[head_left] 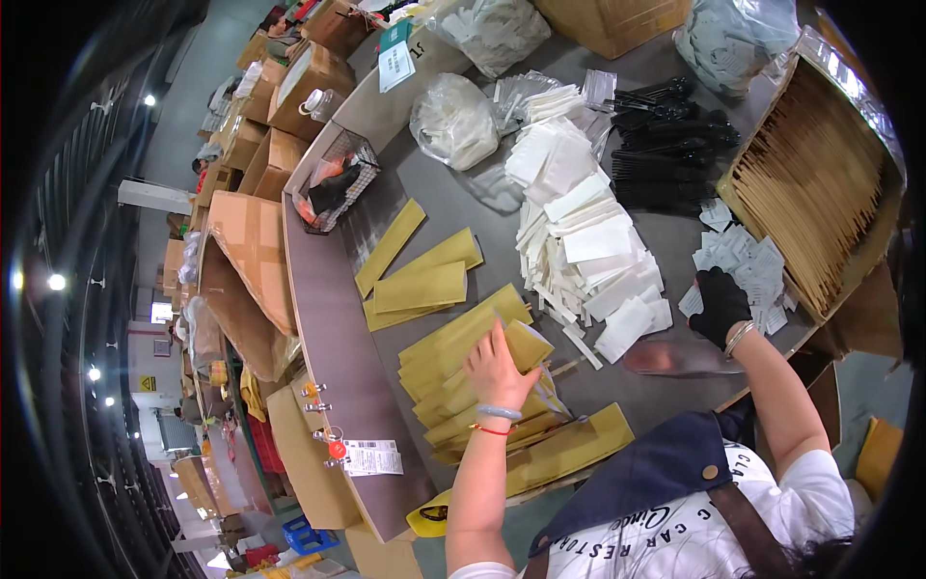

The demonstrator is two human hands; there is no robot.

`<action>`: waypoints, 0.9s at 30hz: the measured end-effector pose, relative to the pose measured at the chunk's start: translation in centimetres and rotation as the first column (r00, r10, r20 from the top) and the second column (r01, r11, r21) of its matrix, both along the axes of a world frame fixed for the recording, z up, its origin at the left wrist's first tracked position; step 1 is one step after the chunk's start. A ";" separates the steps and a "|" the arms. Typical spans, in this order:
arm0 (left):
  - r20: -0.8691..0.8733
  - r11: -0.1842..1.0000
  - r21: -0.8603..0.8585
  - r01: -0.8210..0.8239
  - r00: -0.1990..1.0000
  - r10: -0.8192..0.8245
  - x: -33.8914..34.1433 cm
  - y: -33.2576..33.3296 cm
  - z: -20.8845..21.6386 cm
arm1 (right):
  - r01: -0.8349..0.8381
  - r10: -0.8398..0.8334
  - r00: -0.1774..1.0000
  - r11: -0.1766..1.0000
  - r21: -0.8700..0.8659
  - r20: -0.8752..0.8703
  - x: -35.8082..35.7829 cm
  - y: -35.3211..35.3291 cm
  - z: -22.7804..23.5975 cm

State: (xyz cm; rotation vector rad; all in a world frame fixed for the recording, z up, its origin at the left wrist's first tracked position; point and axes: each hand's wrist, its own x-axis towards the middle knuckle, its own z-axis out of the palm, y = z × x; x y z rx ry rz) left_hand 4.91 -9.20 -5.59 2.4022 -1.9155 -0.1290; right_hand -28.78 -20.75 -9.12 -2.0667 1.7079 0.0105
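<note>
My bare left hand (502,372) lies over a row of overlapping yellow-brown paper sleeves (453,357), its fingers stretched and the thumb apart. A longer sleeve (579,449) rests along the near table edge. On the right, my right hand (723,304), in a black glove, is bent down at a loose pile of small printed paper slips (748,261). Its fingers look drawn together, and one slip (691,300) sticks out beside them; the fingertips are partly hidden. White paper packets (598,241) form a long heap between the hands.
Black plastic cutlery (675,145) is stacked at the back right, beside a carton of brown flat pieces (820,183). Several sleeves (420,288) lie farther left. A wire basket (338,183) sits by the raised left board (338,367). Plastic bags (453,121) stand at the back.
</note>
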 end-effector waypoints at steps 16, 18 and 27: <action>-0.137 0.906 -0.391 0.158 0.964 -0.227 -2.7 0.5 8.8 | -0.053 0.071 0.987 0.991 -0.124 0.144 -1.9 0.9 -0.7; -0.144 0.899 -0.392 0.196 0.952 -0.271 -3.1 0.3 9.0 | -0.028 0.063 0.972 0.987 -0.157 0.224 -2.2 1.0 0.1; -0.130 0.905 -0.329 0.271 0.936 -0.327 -5.7 0.2 10.3 | 0.002 0.183 0.460 0.978 -0.207 0.869 6.6 3.4 14.2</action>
